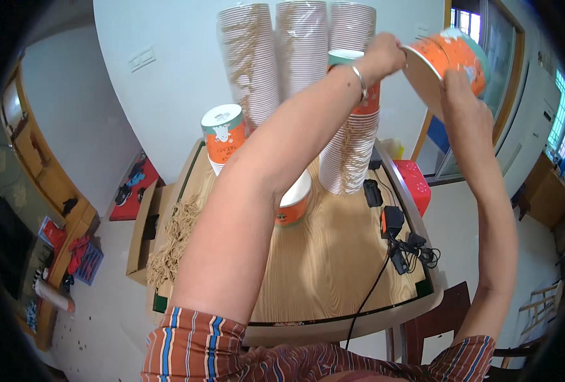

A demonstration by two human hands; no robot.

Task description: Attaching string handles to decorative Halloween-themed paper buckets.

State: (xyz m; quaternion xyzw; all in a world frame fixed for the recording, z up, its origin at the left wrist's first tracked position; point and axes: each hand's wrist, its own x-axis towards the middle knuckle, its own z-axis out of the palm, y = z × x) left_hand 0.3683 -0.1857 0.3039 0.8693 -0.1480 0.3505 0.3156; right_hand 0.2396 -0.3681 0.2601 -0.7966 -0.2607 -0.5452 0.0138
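Observation:
An orange and green paper bucket [453, 56] is tilted on its side at the upper right, with its white rim facing left. My right hand [466, 95] is closed on its lower side. At the bucket's rim, my left hand [384, 56] has its fingers pinched together; exactly what they grip there is hard to make out. A thin dark line, like a cord, crosses the bucket. Behind my left wrist stands a stack of nested buckets [346, 153] with twine on its side. Partly hidden by my left forearm, another orange bucket [293, 213] sits upright on the table.
Tall stacks of white buckets [301, 57] rise at the table's back. An orange-topped stack [224, 134] stands left of them. Loose brown twine [177, 239] is heaped on the left edge. Black adapters and cables [397, 239] lie on the right, near a red stool [415, 184].

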